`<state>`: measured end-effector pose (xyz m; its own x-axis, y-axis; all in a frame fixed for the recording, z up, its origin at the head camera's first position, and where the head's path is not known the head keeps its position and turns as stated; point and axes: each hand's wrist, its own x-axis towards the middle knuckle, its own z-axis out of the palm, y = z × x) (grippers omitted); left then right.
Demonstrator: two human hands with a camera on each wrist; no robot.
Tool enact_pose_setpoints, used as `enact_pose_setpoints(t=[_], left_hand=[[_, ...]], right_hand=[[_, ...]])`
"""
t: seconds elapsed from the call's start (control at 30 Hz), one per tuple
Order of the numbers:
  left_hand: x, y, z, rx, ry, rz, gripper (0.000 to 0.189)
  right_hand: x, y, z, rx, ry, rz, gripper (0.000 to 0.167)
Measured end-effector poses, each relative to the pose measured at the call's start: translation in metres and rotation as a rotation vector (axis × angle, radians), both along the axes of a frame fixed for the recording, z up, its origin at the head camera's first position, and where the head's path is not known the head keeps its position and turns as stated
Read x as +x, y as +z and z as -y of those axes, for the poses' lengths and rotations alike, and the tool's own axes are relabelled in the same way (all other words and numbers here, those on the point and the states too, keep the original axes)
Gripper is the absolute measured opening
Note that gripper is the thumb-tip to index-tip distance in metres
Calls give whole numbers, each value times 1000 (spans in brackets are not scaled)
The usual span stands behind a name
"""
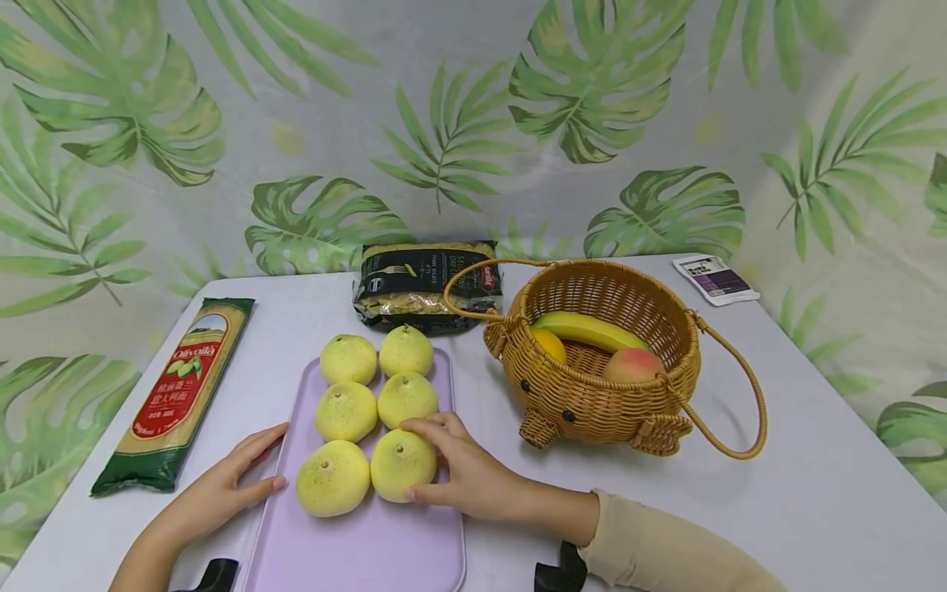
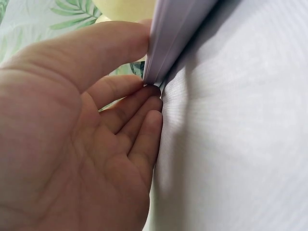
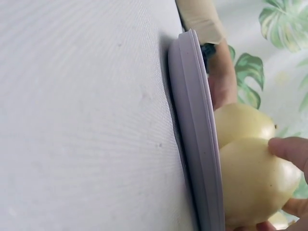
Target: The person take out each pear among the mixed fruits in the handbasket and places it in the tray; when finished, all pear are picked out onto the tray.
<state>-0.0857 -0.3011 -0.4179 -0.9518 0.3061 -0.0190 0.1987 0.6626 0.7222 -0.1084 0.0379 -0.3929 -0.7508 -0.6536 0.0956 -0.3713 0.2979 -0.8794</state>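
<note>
On a lilac tray (image 1: 355, 555), several round, pale yellow fruits with short stems stand in two columns. My right hand (image 1: 473, 473) holds the near right yellow fruit (image 1: 399, 469), its thumb on the near side and fingers on the far side. In the right wrist view, that yellow fruit (image 3: 255, 178) sits just above the tray rim (image 3: 199, 120). Another yellow fruit (image 1: 333, 478) is beside it, on its left. My left hand (image 1: 222, 489) touches the tray's left edge with its thumb and fingertips; the left wrist view shows the thumb (image 2: 106, 45) against the rim.
Right of the tray stands a wicker basket (image 1: 592, 411) with an animal face and two loop handles. It holds a banana (image 1: 588, 329), an orange fruit (image 1: 550, 345) and a peach (image 1: 632, 364). Pasta bags lie behind (image 1: 429, 284) and left (image 1: 177, 386); a small packet (image 1: 713, 279) lies far right.
</note>
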Motion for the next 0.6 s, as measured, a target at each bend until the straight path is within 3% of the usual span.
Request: enact_pose_setpoints(t=[0.17,0.3,0.43,0.6], left_hand=[[-2,2,-2,-13,5,7,64],[-5,6,-4,-36,2,-12,66],[-5,20,-11,-88,12,-108,66],[-1,51,-23,-174,17,-315,71]], right_hand=[[-1,7,-13,-40,35,-3,68],[2,24,-36,-58,25,-108,61],[7,45,-70,-30,-57,-322,56],[9,78,-118,-9,-160,-646,51]])
